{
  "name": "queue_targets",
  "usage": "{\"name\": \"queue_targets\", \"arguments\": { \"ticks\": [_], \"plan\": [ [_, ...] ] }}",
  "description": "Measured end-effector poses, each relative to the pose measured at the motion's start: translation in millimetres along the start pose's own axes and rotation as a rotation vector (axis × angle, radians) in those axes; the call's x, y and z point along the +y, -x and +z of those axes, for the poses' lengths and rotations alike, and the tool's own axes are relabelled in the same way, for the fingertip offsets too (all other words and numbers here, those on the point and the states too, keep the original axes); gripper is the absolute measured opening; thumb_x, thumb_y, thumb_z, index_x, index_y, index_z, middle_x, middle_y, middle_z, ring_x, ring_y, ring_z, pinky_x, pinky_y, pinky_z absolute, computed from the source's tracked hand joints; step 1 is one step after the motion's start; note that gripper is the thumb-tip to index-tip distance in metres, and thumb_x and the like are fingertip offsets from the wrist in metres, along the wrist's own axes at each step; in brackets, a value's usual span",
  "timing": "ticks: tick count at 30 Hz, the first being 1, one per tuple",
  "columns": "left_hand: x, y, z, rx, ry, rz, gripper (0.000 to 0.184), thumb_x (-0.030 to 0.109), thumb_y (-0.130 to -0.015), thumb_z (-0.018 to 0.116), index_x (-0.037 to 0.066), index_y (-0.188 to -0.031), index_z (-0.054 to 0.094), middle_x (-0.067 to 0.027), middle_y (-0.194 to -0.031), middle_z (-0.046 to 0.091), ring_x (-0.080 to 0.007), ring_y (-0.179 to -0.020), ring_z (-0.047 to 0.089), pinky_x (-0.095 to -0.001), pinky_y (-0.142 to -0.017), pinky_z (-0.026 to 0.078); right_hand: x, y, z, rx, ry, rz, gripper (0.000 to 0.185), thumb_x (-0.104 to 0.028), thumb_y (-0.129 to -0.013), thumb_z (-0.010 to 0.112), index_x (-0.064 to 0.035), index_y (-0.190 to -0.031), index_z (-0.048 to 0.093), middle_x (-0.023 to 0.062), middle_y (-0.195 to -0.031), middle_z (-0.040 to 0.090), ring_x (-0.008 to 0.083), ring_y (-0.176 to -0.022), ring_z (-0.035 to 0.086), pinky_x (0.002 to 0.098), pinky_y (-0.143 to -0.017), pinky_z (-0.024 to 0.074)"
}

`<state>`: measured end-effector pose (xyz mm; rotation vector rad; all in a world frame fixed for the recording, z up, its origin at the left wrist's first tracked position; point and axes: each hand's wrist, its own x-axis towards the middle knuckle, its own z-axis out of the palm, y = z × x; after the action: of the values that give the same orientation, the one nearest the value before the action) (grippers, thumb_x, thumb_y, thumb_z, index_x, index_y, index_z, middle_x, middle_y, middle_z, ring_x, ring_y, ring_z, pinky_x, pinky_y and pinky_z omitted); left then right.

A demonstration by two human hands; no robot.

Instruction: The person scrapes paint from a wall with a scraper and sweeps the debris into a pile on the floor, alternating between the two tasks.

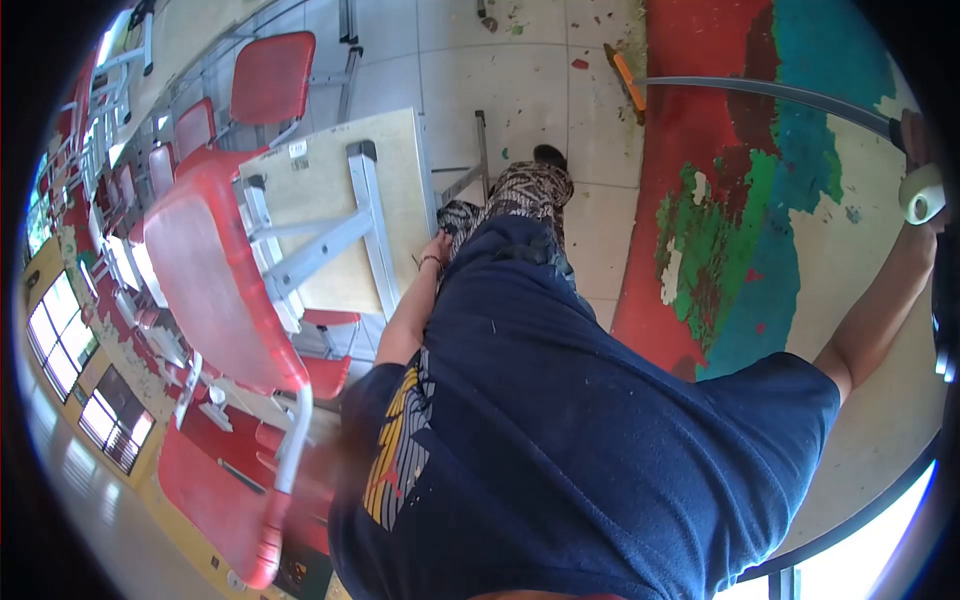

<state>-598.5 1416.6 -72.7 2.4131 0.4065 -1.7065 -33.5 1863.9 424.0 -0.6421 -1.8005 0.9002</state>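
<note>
My right hand (915, 140), partly cut off at the far right edge, is closed around the dark end of a long-handled scraper (760, 86). Its grey shaft runs leftward across the painted wall (690, 140) to an orange head (625, 82) at the wall's edge by the floor. Red, green and blue paint on that wall is peeling, with pale patches showing. A white rounded object (921, 194) sits by my right wrist; its kind is unclear. My left hand (440, 246), a bracelet at the wrist, hangs beside my patterned trousers; its fingers are too small and shadowed to make out.
To my left, an upturned table (400, 150) with metal legs stands among stacked red chairs (215, 270). Paint flakes (580, 64) lie on the tiled floor (520, 90) near the wall. Windows (60, 320) show at the far left.
</note>
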Motion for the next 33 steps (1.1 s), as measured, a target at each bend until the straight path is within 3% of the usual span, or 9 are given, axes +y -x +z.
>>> {"name": "queue_targets", "arguments": {
  "ticks": [4, 5, 7, 8, 19, 21, 22, 26, 33],
  "plan": [
    [-21.4, 26.4, -13.5, -0.033, 0.001, 0.068, 0.035, 0.031, -0.092, 0.043, 0.017, -0.119, 0.061, 0.001, -0.124, 0.055, -0.0208, -0.121, 0.04, -0.0446, -0.097, 0.031, 13.6, 20.8, 20.5, -0.202, 0.419, -0.4, 0.025, -0.025, -0.092, 0.047, -0.0025, -0.081, 0.051, 0.0048, -0.062, 0.054, 0.0114, -0.041, 0.051, 0.0275, -0.038, 0.0478],
    [-26.6, 24.0, -7.9, -0.038, -0.01, 0.054, 0.035, 0.031, -0.092, 0.043, 0.017, -0.119, 0.061, 0.001, -0.124, 0.055, -0.0208, -0.121, 0.04, -0.0446, -0.097, 0.031, 16.2, 20.7, 25.1, -0.188, 0.424, -0.412, 0.025, -0.025, -0.092, 0.047, -0.0025, -0.081, 0.051, 0.0048, -0.062, 0.054, 0.0114, -0.041, 0.051, 0.0275, -0.038, 0.0478],
    [-22.4, 20.6, -0.9, -0.007, -0.047, 0.023, 0.036, 0.03, -0.093, 0.042, 0.017, -0.12, 0.06, 0.0007, -0.126, 0.053, -0.0209, -0.121, 0.04, -0.0445, -0.098, 0.031, 21.5, 21.5, 33.6, -0.065, 0.477, -0.793, 0.018, -0.016, -0.093, 0.047, -0.0033, -0.082, 0.052, 0.0047, -0.061, 0.051, 0.0106, -0.043, 0.048, 0.0241, -0.038, 0.0426],
    [-18.5, 19.9, 3.5, -0.011, -0.044, 0.022, 0.036, 0.03, -0.093, 0.042, 0.017, -0.12, 0.06, 0.0007, -0.126, 0.053, -0.0209, -0.121, 0.04, -0.0445, -0.098, 0.031, 22.0, 24.2, 37.7, -0.063, 0.471, -0.794, 0.018, -0.016, -0.093, 0.047, -0.0033, -0.082, 0.052, 0.0047, -0.061, 0.051, 0.0106, -0.043, 0.048, 0.0241, -0.038, 0.0426],
    [3.5, -13.1, 28.4, 0.021, 0.122, -0.023, 0.034, 0.028, -0.092, 0.043, 0.013, -0.116, 0.062, -0.0041, -0.122, 0.054, -0.0242, -0.123, 0.039, -0.0506, -0.105, 0.028, 0.5, 26.4, 81.2, -0.603, -0.608, 0.013, 0.012, -0.012, -0.093, 0.046, -0.0038, -0.087, 0.052, 0.0022, -0.059, 0.045, 0.0094, -0.045, 0.046, 0.025, -0.039, 0.0384],
    [14.5, -19.2, 35.0, 0.018, 0.004, -0.04, 0.034, 0.029, -0.092, 0.043, 0.014, -0.117, 0.062, -0.0059, -0.122, 0.054, -0.0265, -0.121, 0.041, -0.0526, -0.104, 0.029, -20.4, 45.2, 95.9, -0.323, -0.623, 0.349, 0.02, -0.027, -0.076, 0.045, -0.0101, -0.067, 0.04, -0.0007, -0.059, 0.035, 0.0125, -0.053, 0.029, 0.0294, -0.055, 0.0272],
    [12.9, -16.2, 33.5, 0.03, -0.022, -0.021, 0.034, 0.029, -0.092, 0.043, 0.014, -0.117, 0.062, -0.0064, -0.122, 0.054, -0.027, -0.12, 0.042, -0.0529, -0.103, 0.03, -22.8, 50.7, 108.6, -0.209, -0.529, 0.338, 0.023, -0.029, -0.075, 0.048, -0.0107, -0.064, 0.038, -0.0013, -0.056, 0.035, 0.0109, -0.048, 0.03, 0.0278, -0.048, 0.0252],
    [5.4, -14.5, 23.9, 0.06, -0.065, 0.049, 0.035, 0.028, -0.091, 0.043, 0.013, -0.116, 0.063, -0.0075, -0.122, 0.055, -0.0277, -0.118, 0.043, -0.0539, -0.1, 0.034, -52.5, 76.1, 161.4, 0.079, -0.379, 0.376, 0.019, -0.022, -0.072, 0.047, -0.0095, -0.06, 0.04, 0.0008, -0.05, 0.033, 0.0123, -0.044, 0.027, 0.0304, -0.049, 0.0276],
    [-4.1, -34.9, 7.3, -0.025, 0.021, 0.146, 0.037, 0.027, -0.092, 0.043, 0.01, -0.122, 0.058, -0.0081, -0.125, 0.054, -0.0299, -0.119, 0.045, -0.0556, -0.092, 0.041, -88.3, 101.3, 197.9, 0.125, -0.401, 0.319, 0.021, -0.025, -0.074, 0.045, -0.0091, -0.061, 0.041, 0.0011, -0.045, 0.031, 0.0126, -0.038, 0.024, 0.0303, -0.044, 0.023]
  ]
}}
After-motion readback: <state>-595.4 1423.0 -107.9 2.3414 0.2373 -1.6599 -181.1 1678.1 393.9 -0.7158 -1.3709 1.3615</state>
